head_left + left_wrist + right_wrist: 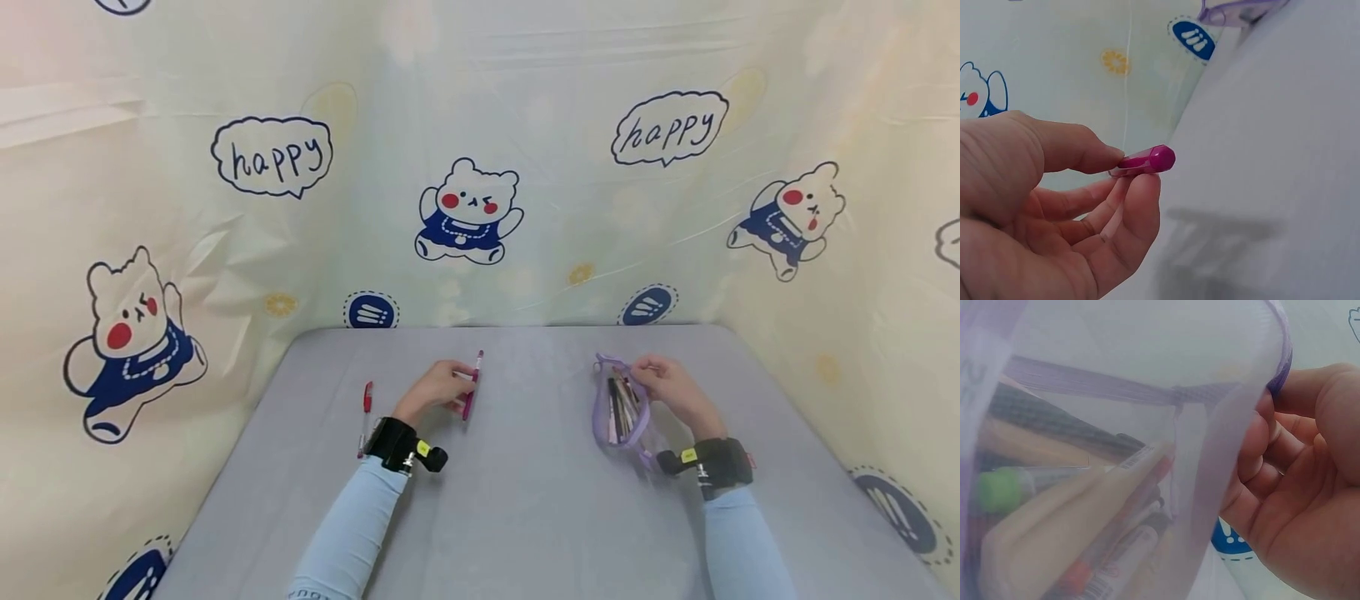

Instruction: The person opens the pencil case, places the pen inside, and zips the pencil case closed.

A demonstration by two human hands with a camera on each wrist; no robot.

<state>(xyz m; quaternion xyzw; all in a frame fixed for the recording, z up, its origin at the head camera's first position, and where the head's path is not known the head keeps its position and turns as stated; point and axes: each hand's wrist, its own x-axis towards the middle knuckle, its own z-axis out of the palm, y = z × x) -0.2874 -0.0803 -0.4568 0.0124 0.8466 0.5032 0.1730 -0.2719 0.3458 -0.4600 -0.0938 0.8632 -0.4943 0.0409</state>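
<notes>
My left hand point(438, 387) pinches a magenta pen point(470, 400) between thumb and fingers, above the table left of centre. In the left wrist view the pen's magenta end point(1161, 159) points towards the camera. On the right, my right hand point(672, 387) grips the rim of a see-through mesh pencil pouch point(598, 417) with purple edging. Its mouth gapes, and several pens and pencils point(621, 408) lie inside. Through the mesh in the right wrist view, a green-ended pen point(1000, 489) shows among them. The thumb and fingers of the right hand point(1310, 481) pinch the purple edge.
A clear pen with a red cap point(367, 397) lies on the grey table point(525, 517), left of my left forearm and partly behind the wrist strap. A patterned curtain point(555, 100) with bears and "happy" bubbles hangs around the table's back and sides.
</notes>
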